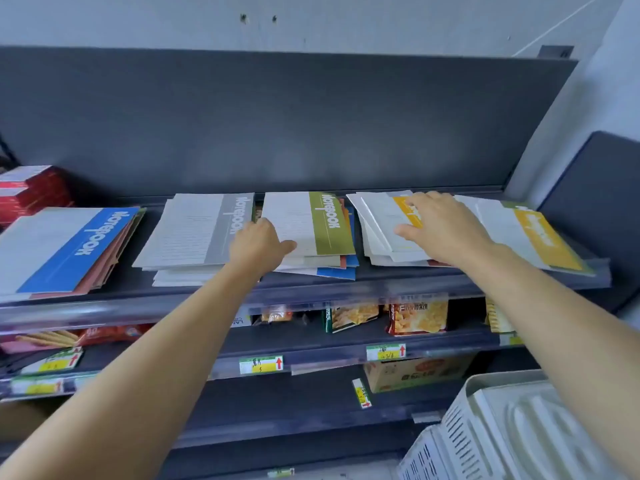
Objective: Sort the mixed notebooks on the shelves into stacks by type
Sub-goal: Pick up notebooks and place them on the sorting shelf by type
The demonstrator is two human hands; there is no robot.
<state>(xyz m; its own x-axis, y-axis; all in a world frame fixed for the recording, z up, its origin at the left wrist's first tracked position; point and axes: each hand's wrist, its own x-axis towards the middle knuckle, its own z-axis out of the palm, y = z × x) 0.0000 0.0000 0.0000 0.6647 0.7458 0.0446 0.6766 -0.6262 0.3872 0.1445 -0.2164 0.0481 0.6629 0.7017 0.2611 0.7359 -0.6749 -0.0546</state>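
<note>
We sort on the top shelf (131, 289). Our right hand (440, 226) lies flat, fingers spread, on the yellow notebooks (381, 220). Our left hand (258, 244) touches the green notebook (325, 223), and we cannot tell its grip. Next, we think, this one must lift cleanly from the mixed pile (337, 271).

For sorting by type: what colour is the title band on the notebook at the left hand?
Olive green, on the notebook that the left hand holds; head view.

Dark grey shelving (277, 116) stands against a pale wall (138, 19).
</note>
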